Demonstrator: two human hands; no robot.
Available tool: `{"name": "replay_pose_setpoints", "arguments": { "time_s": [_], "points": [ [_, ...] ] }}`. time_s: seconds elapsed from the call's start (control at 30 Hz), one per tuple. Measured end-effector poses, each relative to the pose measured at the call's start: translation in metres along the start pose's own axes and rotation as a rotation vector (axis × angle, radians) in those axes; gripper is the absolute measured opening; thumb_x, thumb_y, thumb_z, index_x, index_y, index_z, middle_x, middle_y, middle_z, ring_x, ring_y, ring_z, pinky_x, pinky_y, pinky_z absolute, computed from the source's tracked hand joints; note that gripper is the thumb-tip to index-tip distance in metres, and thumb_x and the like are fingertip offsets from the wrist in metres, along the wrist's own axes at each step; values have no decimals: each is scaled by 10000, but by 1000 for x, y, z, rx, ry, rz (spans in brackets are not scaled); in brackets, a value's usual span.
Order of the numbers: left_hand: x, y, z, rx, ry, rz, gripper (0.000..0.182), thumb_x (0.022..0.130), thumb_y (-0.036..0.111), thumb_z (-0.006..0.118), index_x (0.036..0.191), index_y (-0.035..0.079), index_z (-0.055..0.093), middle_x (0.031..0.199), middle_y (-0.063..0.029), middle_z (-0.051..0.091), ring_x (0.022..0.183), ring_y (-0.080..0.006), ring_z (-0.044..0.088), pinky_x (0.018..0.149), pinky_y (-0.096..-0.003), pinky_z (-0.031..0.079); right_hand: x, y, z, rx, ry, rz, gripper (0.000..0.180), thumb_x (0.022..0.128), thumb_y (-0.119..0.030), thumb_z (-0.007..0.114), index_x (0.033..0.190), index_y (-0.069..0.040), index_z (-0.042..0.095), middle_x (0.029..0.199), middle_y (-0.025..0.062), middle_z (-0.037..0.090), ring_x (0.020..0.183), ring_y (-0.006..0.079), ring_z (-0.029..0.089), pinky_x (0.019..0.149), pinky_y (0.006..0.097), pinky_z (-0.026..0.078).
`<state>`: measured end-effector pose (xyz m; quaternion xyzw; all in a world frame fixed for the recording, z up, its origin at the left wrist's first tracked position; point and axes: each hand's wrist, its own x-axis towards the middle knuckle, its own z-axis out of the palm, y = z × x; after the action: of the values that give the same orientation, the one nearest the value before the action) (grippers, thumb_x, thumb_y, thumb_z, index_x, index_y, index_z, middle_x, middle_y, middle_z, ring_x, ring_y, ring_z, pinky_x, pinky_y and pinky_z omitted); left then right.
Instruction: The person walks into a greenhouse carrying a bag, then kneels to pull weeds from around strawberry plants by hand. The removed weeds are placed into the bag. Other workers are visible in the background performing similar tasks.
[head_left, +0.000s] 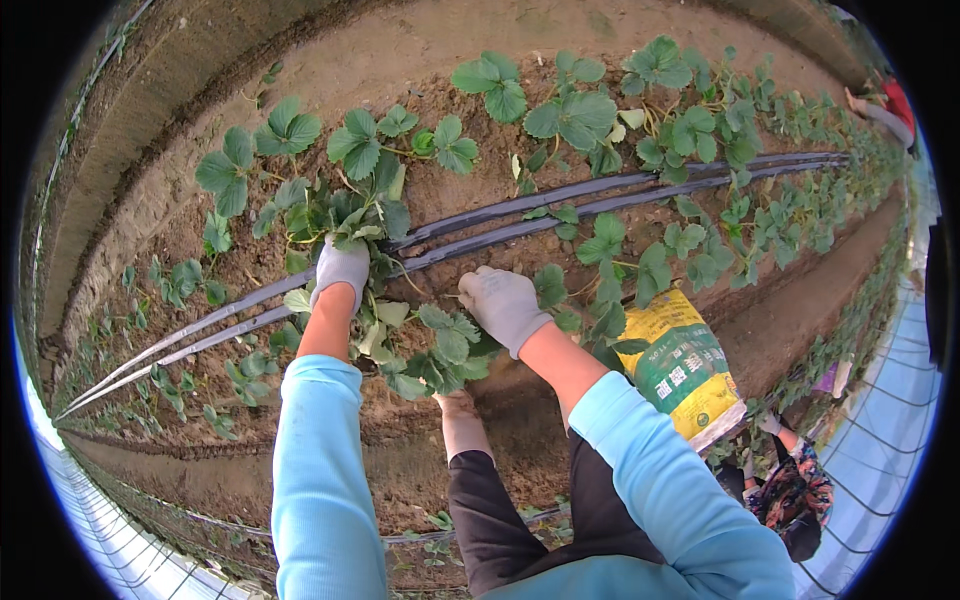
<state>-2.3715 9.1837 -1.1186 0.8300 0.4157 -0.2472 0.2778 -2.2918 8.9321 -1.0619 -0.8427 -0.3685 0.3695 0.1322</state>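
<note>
My left hand, in a pale grey glove, is closed around a bunch of strawberry leaves above the bed, with stems and leaf undersides poking out. To its right, my right hand, gloved alike, has its fingers curled together, and a thin strawberry stem meets its fingertips. Just below and between the hands grows a leafy strawberry plant. Two black drip tapes run along the soil behind the hands; the left hand and its bunch cover part of them.
A yellow and green printed sack stands at my right beside the bed. More strawberry plants line the bed's far side. A furrow runs by my legs. Another person works at lower right, and a person in red is far right.
</note>
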Motion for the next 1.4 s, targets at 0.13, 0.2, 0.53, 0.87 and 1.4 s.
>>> {"name": "replay_pose_setpoints", "arguments": {
  "time_s": [0.13, 0.2, 0.53, 0.87, 1.4],
  "points": [
    [-9, 21, -3, 68, 24, -52, 376, 924, 302, 424, 1146, 51, 594, 1154, -195, 607, 1074, -377, 565, 917, -422, 455, -6, -1, 11, -74, -60, 14, 130, 774, -112, 578, 854, -111, 681, 856, 99, 674, 832, 282, 671, 664, 391, 537],
    [-9, 28, -1, 69, 31, -73, 399, 929, 334, 426, 1156, 48, 587, 1168, -204, 598, 1089, -379, 555, 931, -425, 447, 1, 5, 13, -100, -93, 81, 145, 770, -132, 572, 754, -125, 716, 792, 108, 693, 767, 292, 685, 620, 397, 543],
    [-11, 28, -30, 290, -208, -17, 405, 945, 335, 360, 1137, 98, 627, 1125, -135, 644, 1032, -316, 611, 874, -407, 481, 47, -19, -76, 166, 88, -58, 252, 785, -328, 679, 748, -82, 637, 694, 97, 626, 730, 299, 633, 636, 379, 491],
    [6, 19, -5, 118, -213, -97, 332, 885, 329, 505, 1031, 99, 694, 1092, -135, 660, 1030, -293, 627, 856, -373, 507, 41, 0, 13, 497, 115, 268, 264, 842, -294, 647, 867, -33, 677, 714, 65, 648, 650, 192, 610, 599, 330, 461],
    [1, 22, -21, 36, -287, -196, 401, 890, 388, 466, 1073, 92, 665, 1094, -161, 648, 1019, -319, 616, 863, -386, 499, -30, 47, 117, 1429, -293, 417, 298, 936, -134, 476, 1187, 23, 513, 1133, 127, 552, 985, 218, 545, 842, 339, 475]
  ]
}}
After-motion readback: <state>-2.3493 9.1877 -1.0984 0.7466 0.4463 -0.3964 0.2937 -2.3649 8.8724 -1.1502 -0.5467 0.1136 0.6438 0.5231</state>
